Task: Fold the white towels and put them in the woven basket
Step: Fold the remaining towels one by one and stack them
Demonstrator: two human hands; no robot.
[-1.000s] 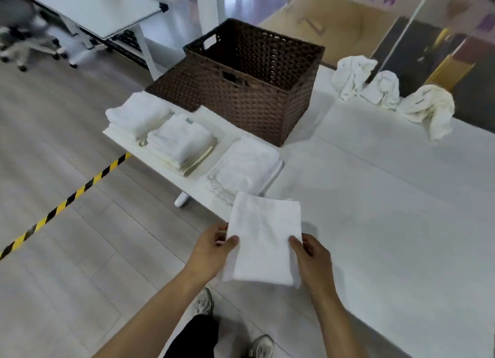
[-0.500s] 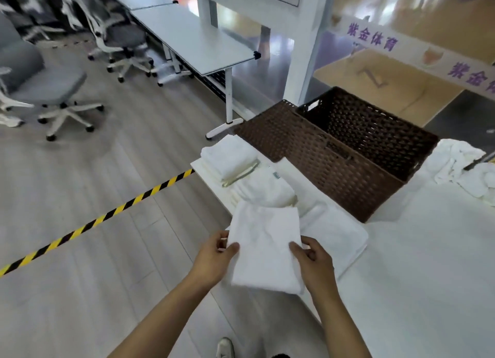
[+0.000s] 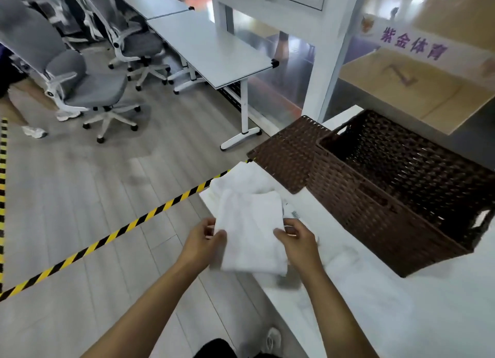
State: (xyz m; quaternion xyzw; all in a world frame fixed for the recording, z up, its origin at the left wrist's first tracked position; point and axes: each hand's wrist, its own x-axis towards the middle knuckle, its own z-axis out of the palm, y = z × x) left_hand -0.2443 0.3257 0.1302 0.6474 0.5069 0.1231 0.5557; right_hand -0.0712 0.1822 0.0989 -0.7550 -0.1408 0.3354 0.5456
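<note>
The left hand (image 3: 205,238) and right hand (image 3: 296,240) each pinch a side edge of the folded white rectangular towel (image 3: 250,231), held over the white table (image 3: 401,317) edge, above other folded towels (image 3: 241,179). The brown woven basket (image 3: 388,218) stands just right. A loose pinch could let the fold fall open during transfer.

I can read one sign: purple characters 紫金体育 on a white banner (image 3: 417,45) behind the glass at upper right, beside an emblem (image 3: 367,23). A small tag (image 3: 294,214) shows on a towel; its print is illegible.
</note>
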